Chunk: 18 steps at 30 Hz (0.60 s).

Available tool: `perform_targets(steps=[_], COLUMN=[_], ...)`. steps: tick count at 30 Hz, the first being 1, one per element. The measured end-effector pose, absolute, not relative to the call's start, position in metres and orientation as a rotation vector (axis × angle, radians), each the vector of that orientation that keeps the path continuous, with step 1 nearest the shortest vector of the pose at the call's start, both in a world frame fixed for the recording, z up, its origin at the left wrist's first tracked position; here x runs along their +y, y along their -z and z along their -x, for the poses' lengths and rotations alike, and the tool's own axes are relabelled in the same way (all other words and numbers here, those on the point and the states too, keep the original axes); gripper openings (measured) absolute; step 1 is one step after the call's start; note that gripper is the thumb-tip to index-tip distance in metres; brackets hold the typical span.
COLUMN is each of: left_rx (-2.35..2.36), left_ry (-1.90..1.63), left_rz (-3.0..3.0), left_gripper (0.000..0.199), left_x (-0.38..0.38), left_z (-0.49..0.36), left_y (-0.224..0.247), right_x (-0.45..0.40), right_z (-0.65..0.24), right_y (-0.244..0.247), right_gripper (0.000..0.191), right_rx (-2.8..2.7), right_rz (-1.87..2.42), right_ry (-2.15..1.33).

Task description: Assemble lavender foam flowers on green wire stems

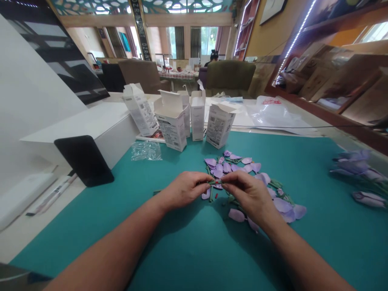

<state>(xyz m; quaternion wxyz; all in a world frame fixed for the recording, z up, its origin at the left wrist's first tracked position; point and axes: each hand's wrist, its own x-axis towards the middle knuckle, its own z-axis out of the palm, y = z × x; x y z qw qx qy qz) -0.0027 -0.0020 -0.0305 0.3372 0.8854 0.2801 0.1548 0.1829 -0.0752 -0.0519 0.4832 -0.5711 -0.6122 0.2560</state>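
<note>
My left hand [186, 189] and my right hand [251, 196] meet over the middle of the mat. Between their fingertips is a thin green stem piece [216, 182] with a small red bit at its middle; each hand pinches one end. Around and beneath them lie loose lilac petals [226, 167], more petals [283, 205] by my right wrist, and green stem parts [211, 195]. A tiny red piece [216, 196] rests just below the fingertips. What the fingers cover of the held piece is hidden.
A teal mat [194, 250] covers the table. Opened white boxes [171, 125] stand at the back, near crumpled clear plastic [146, 150]. A black phone-like slab [84, 161] leans at left. Finished-looking lilac flowers [354, 165] lie at right, a plastic bag [273, 113] behind.
</note>
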Motion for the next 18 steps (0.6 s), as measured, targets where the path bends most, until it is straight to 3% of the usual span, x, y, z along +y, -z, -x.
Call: perform_targets(steps=[18], left_rx=[0.744], left_ry=[-0.347], left_rz=[-2.353], left_gripper=[0.022], left_x=[-0.0029], left_z=[0.0034], left_y=[0.0302], right_x=[-0.0758], right_z=[-0.1841], right_y=[0.0599], right_gripper=[0.012], right_rx=[-1.731], right_rz=[1.290], right_ry=[-0.331])
